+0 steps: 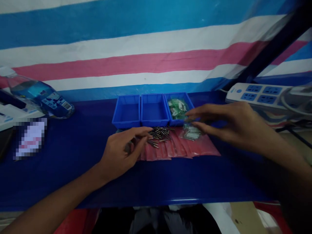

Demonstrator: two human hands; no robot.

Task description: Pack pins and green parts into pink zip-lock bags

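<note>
A pile of small metal pins that look like rivets (159, 133) lies on a row of overlapping red plastic bags (177, 148). My left hand (124, 149) is at the pile's left edge, thumb and fingertips drawn together. What sits between those fingertips, if anything, I cannot make out. On the right, a small clear plastic bag (191, 132) with light slender pieces in it is over the red bags. The thumb and index finger of my right hand (224, 125), somewhat blurred, close on its upper edge.
Three blue bins (126, 112) stand behind the pile; the right one holds green-and-clear bags (177, 108). A power strip (255, 94) with cables is at the right. At the left lie a plastic bottle (52, 99) and a white device (19, 113). Striped sheeting (146, 61) hangs behind.
</note>
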